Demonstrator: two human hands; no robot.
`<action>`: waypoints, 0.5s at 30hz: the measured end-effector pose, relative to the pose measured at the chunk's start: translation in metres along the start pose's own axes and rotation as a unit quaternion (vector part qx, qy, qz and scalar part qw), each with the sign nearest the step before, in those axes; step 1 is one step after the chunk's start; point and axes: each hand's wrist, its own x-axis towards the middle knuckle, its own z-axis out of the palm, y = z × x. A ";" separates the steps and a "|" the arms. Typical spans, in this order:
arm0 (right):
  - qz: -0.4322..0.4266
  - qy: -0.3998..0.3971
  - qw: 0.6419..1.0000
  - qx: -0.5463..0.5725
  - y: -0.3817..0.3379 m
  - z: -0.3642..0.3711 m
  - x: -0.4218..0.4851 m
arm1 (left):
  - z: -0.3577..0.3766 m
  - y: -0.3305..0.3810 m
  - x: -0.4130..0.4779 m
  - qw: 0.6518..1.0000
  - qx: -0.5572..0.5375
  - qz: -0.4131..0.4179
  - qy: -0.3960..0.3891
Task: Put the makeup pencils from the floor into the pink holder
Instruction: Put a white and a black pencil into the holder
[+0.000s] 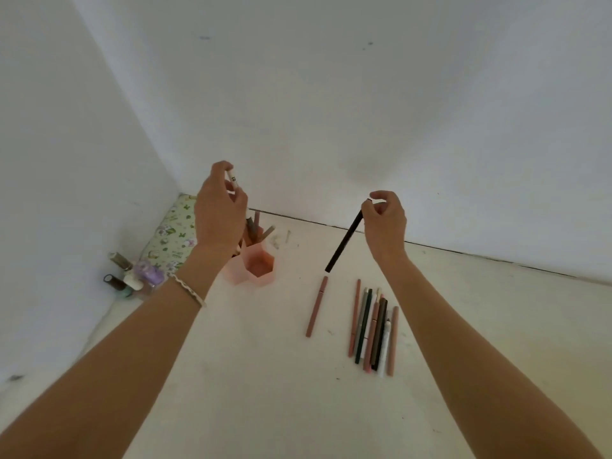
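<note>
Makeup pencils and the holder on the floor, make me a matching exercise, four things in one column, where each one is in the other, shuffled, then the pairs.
Things:
1. black pencil
2. white pencil
3. lone pink pencil
4. floral pouch

Places:
A. in the corner, behind the small bottles
B. held in the left hand, above the pink holder
C. lying flat between holder and pencil pile
D. hanging tilted from the right hand

Pairs: 1-D, 2-B, 3-C, 4-A
</note>
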 end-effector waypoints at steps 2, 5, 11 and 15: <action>-0.014 0.003 1.000 0.009 -0.004 0.006 -0.005 | 0.005 -0.007 0.000 0.999 0.048 0.000 -0.026; -0.027 0.005 0.999 0.019 -0.009 0.014 -0.011 | 0.010 -0.014 -0.001 0.986 0.149 -0.007 -0.075; -0.101 -0.017 0.993 0.050 -0.029 0.044 -0.023 | -0.005 -0.015 0.013 0.984 0.159 -0.011 -0.072; -0.163 -0.051 0.985 0.034 -0.035 0.082 -0.035 | -0.029 -0.010 0.027 0.996 0.080 -0.025 -0.017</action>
